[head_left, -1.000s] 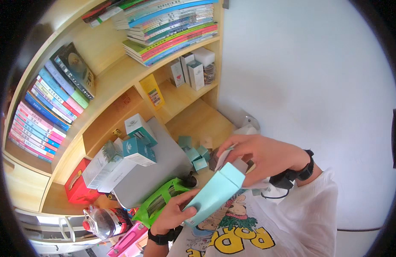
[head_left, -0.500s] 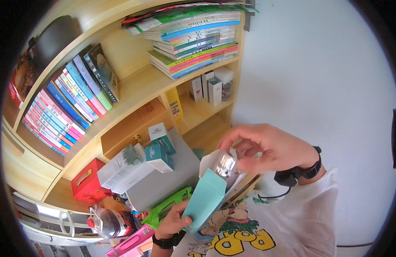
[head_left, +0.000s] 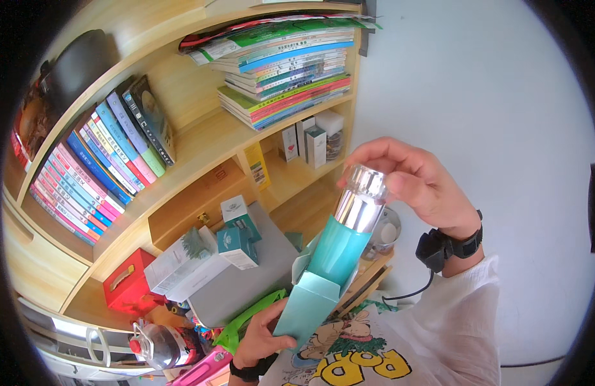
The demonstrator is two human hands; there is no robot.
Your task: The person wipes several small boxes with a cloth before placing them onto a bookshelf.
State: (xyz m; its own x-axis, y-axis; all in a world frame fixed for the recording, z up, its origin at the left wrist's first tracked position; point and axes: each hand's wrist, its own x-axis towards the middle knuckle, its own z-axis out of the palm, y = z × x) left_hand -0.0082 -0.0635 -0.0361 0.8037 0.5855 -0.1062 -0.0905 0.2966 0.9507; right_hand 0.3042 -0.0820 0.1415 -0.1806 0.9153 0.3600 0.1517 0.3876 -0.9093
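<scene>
A teal bottle (head_left: 338,248) with a shiny silver cap stands partly out of a teal carton (head_left: 308,307). My right hand (head_left: 410,183) grips the cap from above, thumb and fingers on either side. Wrapped round the lower part of the carton is my left hand (head_left: 264,338). The carton's top flaps are folded open around the bottle, and the bottle's lower end is hidden inside. Both tilt up and to the right in front of my shirt.
White-and-teal boxes (head_left: 239,248) lie on a grey surface (head_left: 272,257) to the left. Behind are wooden shelves with stacked books (head_left: 284,71) and small boxes (head_left: 315,147). A red box (head_left: 127,280) and a large clear jug (head_left: 159,345) are at lower left. A white wall (head_left: 477,96) is on the right.
My right hand has moved up with the cap, drawing the bottle well out of the carton, so its teal body now shows. My left hand still holds the carton.
</scene>
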